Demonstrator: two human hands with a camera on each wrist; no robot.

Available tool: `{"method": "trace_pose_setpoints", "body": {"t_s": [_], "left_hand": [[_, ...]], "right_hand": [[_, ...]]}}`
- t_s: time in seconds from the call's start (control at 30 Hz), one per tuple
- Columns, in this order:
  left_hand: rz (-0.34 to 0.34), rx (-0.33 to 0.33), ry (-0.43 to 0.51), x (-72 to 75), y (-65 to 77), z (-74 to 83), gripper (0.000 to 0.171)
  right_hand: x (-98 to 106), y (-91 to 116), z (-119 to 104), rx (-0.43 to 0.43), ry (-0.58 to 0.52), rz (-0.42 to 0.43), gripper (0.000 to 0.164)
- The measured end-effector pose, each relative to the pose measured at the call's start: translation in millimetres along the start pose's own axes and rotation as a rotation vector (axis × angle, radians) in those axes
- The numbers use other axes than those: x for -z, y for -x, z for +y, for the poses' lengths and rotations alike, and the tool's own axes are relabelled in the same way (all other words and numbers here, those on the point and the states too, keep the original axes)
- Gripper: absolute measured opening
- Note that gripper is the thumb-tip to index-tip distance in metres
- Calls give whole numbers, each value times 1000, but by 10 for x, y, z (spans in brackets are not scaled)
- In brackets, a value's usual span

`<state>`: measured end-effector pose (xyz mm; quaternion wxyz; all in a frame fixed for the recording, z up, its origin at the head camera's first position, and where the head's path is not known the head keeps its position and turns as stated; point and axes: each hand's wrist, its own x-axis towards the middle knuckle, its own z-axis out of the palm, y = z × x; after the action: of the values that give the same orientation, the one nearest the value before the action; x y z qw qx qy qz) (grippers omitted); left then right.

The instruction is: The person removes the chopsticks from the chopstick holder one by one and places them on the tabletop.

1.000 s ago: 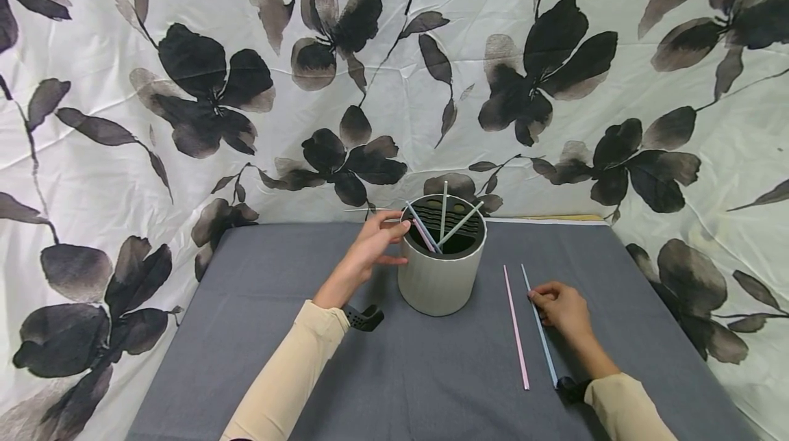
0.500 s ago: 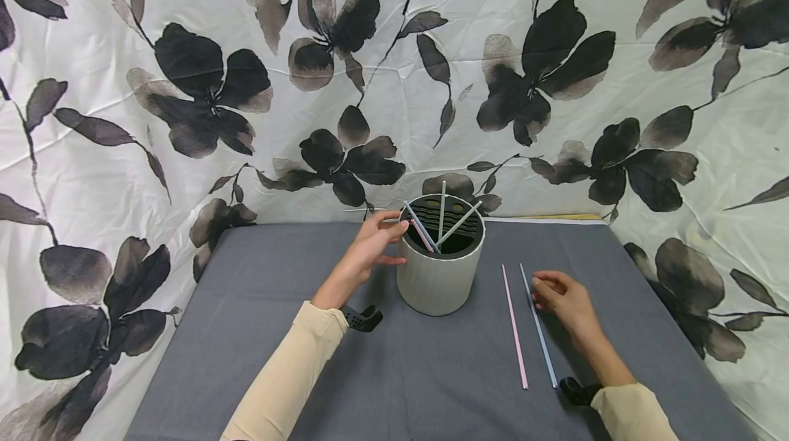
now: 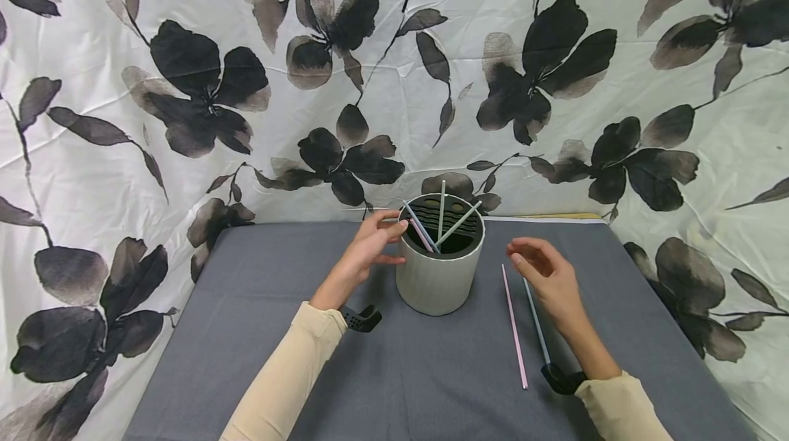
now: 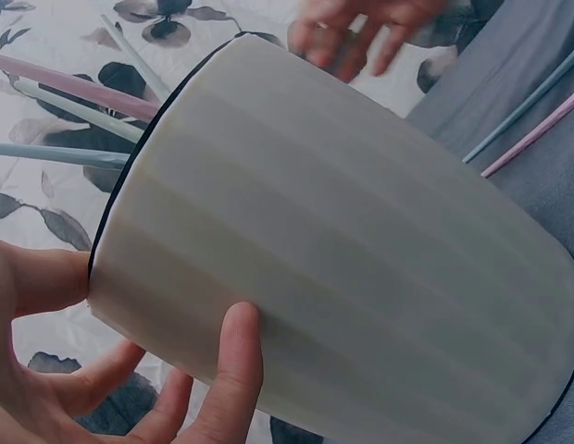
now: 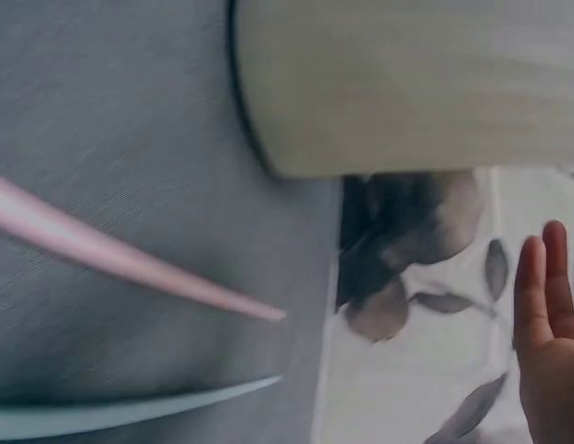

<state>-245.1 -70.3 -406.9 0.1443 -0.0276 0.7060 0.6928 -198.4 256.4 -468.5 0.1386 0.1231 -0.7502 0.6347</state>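
Note:
A pale round utensil holder [image 3: 439, 287] with a dark, slotted top stands upright on the table. Several thin pastel straws [image 3: 442, 211] lean out of its opening. My left hand [image 3: 370, 242] holds the holder's left side near the rim, its thumb [image 4: 233, 370] on the wall in the left wrist view. To the right, a pink straw [image 3: 514, 328] and a blue straw [image 3: 536, 321] lie roughly side by side on the cloth. Over the far end of the blue one hovers my right hand [image 3: 548, 280], holding nothing, fingers loosely bent; the hand hides that straw's tip.
Grey cloth covers the table [image 3: 259, 331]. A white floral curtain [image 3: 394, 85] hangs directly behind it. Along the back edge, right of the holder, runs a thin white and yellow strip [image 3: 573, 218].
My right hand has let go of the blue straw and lifted away, moving forward and left toward the holder. The left hand and the holder have stayed in place.

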Motion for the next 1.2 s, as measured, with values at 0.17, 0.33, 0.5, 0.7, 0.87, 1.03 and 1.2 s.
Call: {"method": "trace_pose_setpoints", "body": {"t_s": [0.17, 0.33, 0.5, 0.7, 0.87, 1.03, 1.2], "left_hand": [[-3, -1, -4, 3, 2, -10, 51], [0, -2, -3, 4, 6, -13, 50], [3, -1, -5, 6, 21, -24, 51], [2, -9, -7, -4, 37, -20, 51], [1, -8, -4, -4, 25, -23, 50], [2, -10, -2, -3, 15, -26, 50], [4, -3, -7, 8, 4, -28, 49]], "right_hand": [[-171, -84, -213, 150, 213, 26, 31], [-333, -179, -356, 272, 431, 5, 34], [-478, -256, -408, 336, 453, -34, 34], [-603, -344, -446, 351, 473, -35, 27], [-696, -417, -438, 401, 469, -40, 18], [-775, -462, -430, 456, 467, -53, 12], [-820, -466, -449, 451, 476, -43, 12]]}}
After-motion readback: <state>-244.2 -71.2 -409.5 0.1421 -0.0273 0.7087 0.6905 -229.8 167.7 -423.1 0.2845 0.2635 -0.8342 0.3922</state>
